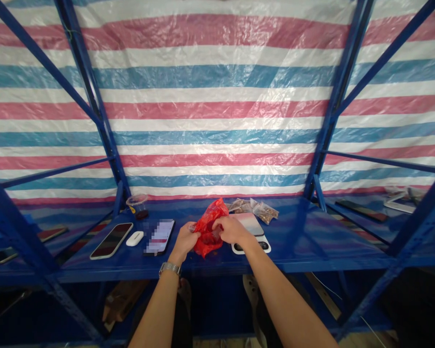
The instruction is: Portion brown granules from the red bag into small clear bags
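A crumpled red plastic bag [209, 227] stands at the front of the blue shelf between my hands. My left hand [186, 239], with a metal watch on its wrist, is closed on the bag's left edge. On the other side, my right hand [233, 230] has its fingers bent at the bag's mouth; its fingertips are partly hidden by the red plastic, so what they pinch is unclear. Just right of the bag lies a white kitchen scale [263, 245] with a pale, shiny top plate [249, 223]. Behind it are small clear bags of brown bits [265, 211].
To the left lie a dark-screened phone [111, 240], a white earbud case [135, 238] and a lit phone [161, 237]. A clear plastic cup [139, 208] with dark liquid stands near the left post. Blue steel posts [321, 135] and a striped tarp [217, 111] bound the shelf.
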`<state>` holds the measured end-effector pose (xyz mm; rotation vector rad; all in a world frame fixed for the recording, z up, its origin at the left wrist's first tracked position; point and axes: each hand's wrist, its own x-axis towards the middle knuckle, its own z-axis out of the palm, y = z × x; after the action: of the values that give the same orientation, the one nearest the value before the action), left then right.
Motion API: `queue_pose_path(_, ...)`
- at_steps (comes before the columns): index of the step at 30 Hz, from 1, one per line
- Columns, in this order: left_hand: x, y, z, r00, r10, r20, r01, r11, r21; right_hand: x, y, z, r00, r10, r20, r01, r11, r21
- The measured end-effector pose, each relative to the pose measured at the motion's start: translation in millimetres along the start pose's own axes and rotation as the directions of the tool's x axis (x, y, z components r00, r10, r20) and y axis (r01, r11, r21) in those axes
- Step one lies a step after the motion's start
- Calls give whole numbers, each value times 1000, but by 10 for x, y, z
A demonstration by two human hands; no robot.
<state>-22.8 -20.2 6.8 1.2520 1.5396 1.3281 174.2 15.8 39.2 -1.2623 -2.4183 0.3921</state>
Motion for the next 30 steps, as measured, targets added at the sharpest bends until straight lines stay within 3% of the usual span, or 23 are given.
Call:
queue_pose_path(5, 6, -8, 9, 998, -27, -58, 28, 999, 21, -3, 12, -6, 1000, 2, 21, -3, 999, 36)
queue_pose_path(11, 20, -19, 26, 988, -62, -140, 62, 998, -2, -20, -33, -42, 998, -23, -63, 26, 998, 48)
queue_pose_path(16, 8, 10, 51, 989, -50, -140, 56, 998, 39, -41, -85, -17, 999, 22, -33, -22, 1000, -10)
queue_pose_path(23, 10, 20, 79, 996, 6, -93, 1, 997, 73, 76, -167, 69, 966, 26, -259, -22, 1000, 19)
queue_pose_path(26, 18, 3, 91, 998, 11, -58, -7, 997, 76, 108, -182, 148, 973, 0, -229, 0, 1000, -1)
queue_pose_path(30, 19, -13, 99, 1000, 7, -17, -7, 1000, 31, 106, -195, 212, 981, 89, -171, -108, 988, -107)
